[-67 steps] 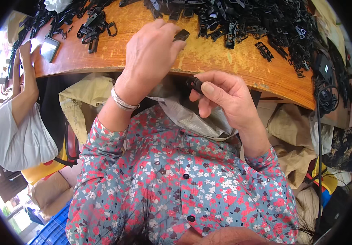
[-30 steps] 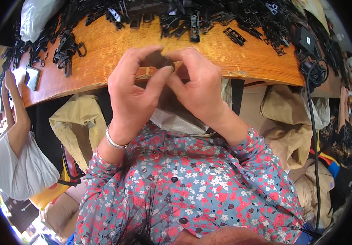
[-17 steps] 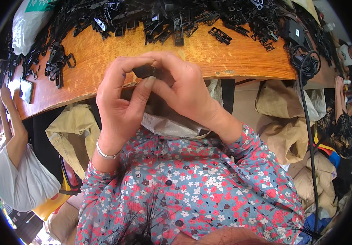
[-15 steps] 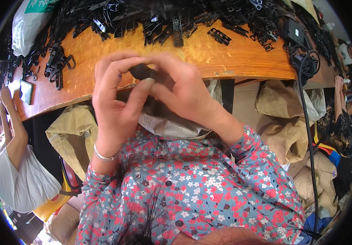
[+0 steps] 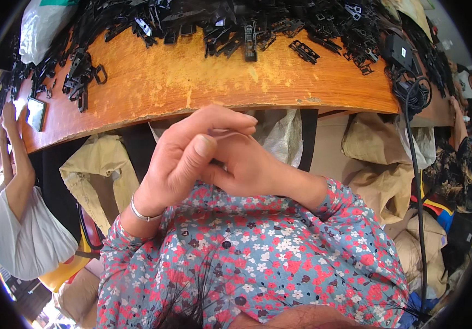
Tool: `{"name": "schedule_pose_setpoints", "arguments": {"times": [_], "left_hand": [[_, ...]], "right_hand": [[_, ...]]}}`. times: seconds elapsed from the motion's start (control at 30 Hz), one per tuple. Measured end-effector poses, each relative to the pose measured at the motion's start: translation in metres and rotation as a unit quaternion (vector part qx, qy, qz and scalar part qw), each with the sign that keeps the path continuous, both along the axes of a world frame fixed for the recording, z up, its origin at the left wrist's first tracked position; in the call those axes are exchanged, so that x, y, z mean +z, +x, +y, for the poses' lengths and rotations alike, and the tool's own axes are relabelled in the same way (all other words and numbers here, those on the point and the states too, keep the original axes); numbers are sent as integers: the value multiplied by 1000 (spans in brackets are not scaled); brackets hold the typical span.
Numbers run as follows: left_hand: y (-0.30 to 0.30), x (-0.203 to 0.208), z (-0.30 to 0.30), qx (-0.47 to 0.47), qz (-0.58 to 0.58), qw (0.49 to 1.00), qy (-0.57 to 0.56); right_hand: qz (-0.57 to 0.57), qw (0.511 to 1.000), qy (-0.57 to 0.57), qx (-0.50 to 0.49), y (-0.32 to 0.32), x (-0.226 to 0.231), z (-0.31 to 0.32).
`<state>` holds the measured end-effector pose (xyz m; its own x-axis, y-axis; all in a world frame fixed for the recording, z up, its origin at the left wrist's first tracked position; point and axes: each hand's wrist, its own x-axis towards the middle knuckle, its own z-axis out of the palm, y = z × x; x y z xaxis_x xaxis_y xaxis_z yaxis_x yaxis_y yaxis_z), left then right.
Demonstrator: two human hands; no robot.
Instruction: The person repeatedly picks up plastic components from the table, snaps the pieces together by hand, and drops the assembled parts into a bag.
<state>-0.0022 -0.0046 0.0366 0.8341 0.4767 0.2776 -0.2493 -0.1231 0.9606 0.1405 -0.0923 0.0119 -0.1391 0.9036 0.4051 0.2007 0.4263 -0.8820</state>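
Brought lower at centre-left, with left hand (image 5: pixel 178 156) cupped over right hand (image 5: pixel 247 164) mid-frame. No longer visible between them: black plastic part, now hidden; cannot tell if clamped in either grip or let go, so perhaps between steps. Just right, below the desk (image 5: pixel 192 68) edge: whitish sack (image 5: pixel 286 140).

The table (image 5: pixel 164 82) is orange-brown (yellowish in patches), the parts (image 5: pixel 250 44) black, and the shirt (image 5: pixel 290 247) grey-blue with pink-red and white flowers.
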Motion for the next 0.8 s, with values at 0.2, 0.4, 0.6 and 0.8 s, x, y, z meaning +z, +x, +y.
{"name": "schedule_pose_setpoints", "arguments": {"times": [0.2, 0.4, 0.6, 0.8], "left_hand": [[-7, -10, -5, 44, 31, 996, -74], [-16, -15, -1, 304, 23, 951, -49], [-19, -31, 0, 337, 51, 939, 41], [-16, -35, -5, 305, 63, 950, 32]], "right_hand": [[17, 995, -97, -6, -10, -8, 0], [33, 974, -218, 42, -10, 13, 11], [143, 920, -345, 124, 8, 4, 4], [33, 964, -256, 71, 13, -14, -2]]}}
